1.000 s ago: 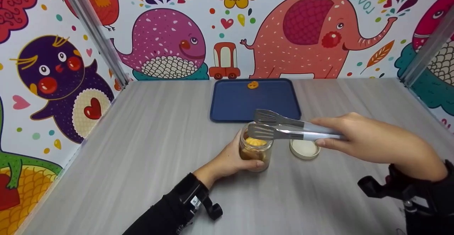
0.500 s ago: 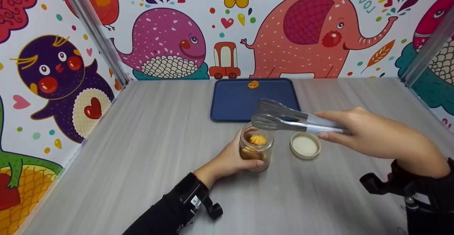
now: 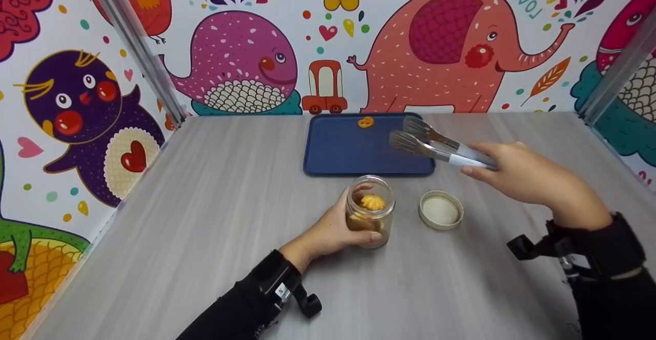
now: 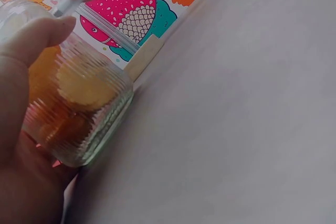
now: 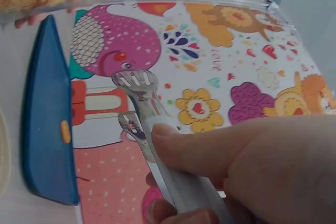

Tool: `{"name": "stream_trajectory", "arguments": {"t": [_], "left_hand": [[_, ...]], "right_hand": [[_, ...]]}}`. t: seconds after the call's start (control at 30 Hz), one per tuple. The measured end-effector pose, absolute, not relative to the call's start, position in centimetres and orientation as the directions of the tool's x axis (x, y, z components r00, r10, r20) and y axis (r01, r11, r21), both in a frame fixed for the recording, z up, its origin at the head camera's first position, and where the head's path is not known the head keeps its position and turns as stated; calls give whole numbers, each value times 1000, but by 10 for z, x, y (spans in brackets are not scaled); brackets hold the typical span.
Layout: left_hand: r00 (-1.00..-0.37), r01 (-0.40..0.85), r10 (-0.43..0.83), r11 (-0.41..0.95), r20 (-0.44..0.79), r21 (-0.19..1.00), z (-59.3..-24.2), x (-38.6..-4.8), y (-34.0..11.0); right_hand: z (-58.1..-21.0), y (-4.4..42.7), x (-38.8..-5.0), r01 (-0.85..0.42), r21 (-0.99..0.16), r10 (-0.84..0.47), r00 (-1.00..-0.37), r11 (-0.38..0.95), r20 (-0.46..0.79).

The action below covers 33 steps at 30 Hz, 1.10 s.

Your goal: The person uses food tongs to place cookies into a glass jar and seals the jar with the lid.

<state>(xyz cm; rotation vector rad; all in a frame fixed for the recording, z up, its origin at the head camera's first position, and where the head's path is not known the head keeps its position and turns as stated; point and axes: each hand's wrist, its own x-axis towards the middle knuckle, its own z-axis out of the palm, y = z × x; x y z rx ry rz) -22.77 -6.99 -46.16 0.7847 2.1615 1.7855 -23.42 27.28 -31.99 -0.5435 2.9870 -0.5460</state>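
Note:
My left hand [image 3: 333, 230] grips a clear glass jar [image 3: 379, 227] from its left side, fingers and thumb round it. Inside the open jar are golden cookies [image 3: 372, 202]; through the ribbed glass in the left wrist view several cookies [image 4: 84, 85] show. My right hand [image 3: 528, 176] holds metal tongs [image 3: 435, 145] by their pale grey handles. The slotted tips stand slightly apart over the right part of a blue tray [image 3: 348, 153], with nothing between them. One small pretzel-shaped snack [image 3: 365, 122] lies at the tray's far edge.
A round pale lid [image 3: 441, 210] lies on the grey wood-look table [image 3: 230, 201], right of the jar. Walls with cartoon animals [image 3: 246, 63] close off the back and sides, with metal posts [image 3: 138, 47] at the corners.
My right hand has lifted the tongs away from above the jar, up and to the right, over the tray. The left hand and jar have stayed in place.

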Motion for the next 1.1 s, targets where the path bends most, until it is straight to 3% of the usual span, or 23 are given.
{"name": "stream_trajectory", "arguments": {"t": [0.53, 1.1], "left_hand": [[-840, 245, 523, 127, 145, 961, -463, -228, -75], [-836, 246, 527, 110, 153, 963, -463, -228, -70]], "right_hand": [[-365, 209, -316, -176, -321, -229, -964, 931, -136], [-393, 172, -357, -103, -295, -130, -989, 950, -75]]}}
